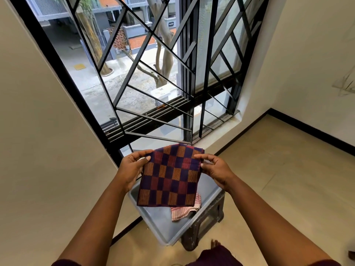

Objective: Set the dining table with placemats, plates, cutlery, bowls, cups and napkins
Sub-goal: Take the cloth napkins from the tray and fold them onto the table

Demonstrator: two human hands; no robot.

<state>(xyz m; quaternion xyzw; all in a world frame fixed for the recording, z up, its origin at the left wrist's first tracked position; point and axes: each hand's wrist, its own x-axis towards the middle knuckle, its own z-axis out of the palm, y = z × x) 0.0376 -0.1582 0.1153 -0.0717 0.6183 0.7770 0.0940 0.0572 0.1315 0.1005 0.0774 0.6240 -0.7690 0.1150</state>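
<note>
A folded checkered placemat in dark purple, orange and red hangs in front of me above a grey tray. My left hand pinches its upper left edge, thumb on top. My right hand pinches its upper right edge. A red-and-white checked napkin lies crumpled in the tray, partly hidden behind the placemat.
The tray rests on a dark stool by a tall window with a black metal grille. Cream walls stand on both sides. Beige floor extends to the right. My foot shows near the stool.
</note>
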